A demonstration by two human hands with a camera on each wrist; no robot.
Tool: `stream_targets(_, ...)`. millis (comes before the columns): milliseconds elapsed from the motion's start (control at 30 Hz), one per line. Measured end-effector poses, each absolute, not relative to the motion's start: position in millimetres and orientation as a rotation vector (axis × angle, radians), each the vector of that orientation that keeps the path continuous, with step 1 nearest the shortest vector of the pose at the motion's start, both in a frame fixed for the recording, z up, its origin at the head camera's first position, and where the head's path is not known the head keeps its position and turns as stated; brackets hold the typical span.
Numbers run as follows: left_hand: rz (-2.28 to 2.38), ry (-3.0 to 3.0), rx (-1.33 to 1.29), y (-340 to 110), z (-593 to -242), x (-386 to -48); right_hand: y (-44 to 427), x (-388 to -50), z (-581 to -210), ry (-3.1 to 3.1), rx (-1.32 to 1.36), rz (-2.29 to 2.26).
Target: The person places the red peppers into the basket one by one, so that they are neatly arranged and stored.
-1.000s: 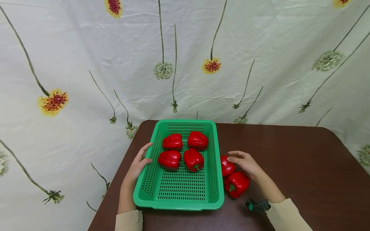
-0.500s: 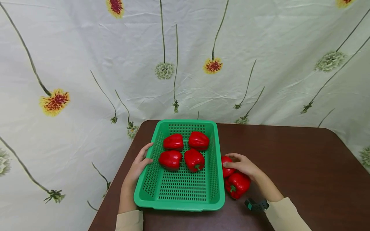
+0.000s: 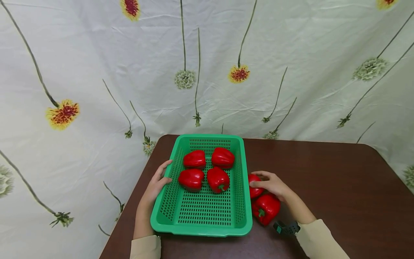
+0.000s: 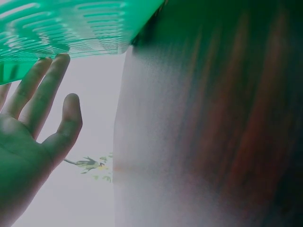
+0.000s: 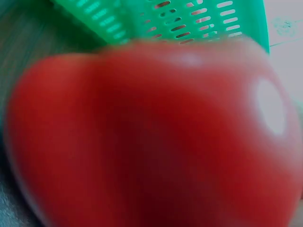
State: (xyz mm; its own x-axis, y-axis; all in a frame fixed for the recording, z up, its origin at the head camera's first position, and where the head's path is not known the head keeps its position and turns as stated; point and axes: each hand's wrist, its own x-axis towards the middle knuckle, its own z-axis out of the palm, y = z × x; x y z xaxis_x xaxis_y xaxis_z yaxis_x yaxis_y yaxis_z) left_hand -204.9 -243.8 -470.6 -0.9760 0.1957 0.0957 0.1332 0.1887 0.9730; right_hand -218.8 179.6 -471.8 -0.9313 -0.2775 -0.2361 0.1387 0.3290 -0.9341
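Note:
A green plastic basket (image 3: 204,210) holds several red bell peppers (image 3: 218,180) in its back half. My left hand (image 3: 154,187) touches the basket's left rim with straight fingers; in the left wrist view its fingertips (image 4: 60,60) meet the slotted wall and the thumb stands apart. Outside the basket's right side, my right hand (image 3: 272,183) grips a red bell pepper (image 3: 255,190), fingers and thumb spread over its top. Just in front lies another red bell pepper (image 3: 266,208), stem towards me. A blurred pepper (image 5: 156,142) fills the right wrist view and hides nearly all of that hand.
The dark brown table (image 3: 323,180) stretches to the right of the peppers. Behind it hangs a white cloth (image 3: 148,54) with printed flowers. A dark wristband (image 3: 286,228) sits on my right wrist.
My right hand has moved slightly left and down, its fingers closing round the pepper beside the basket. The left hand stays at the rim. The head view shifts slightly.

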Motion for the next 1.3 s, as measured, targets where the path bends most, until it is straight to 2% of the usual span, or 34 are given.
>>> stream_targets(667, 1.947, 2.383, 0.326, -245.2, -471.4, -207.6, 197.3, -220.1, -450.8, 2.150, 0.010, -1.837)
stream_targets(1300, 1.961, 2.375, 0.332, -242.8, -469.9, -204.8, 205.0, -216.8, -418.3, 2.163, -0.009, -1.905)
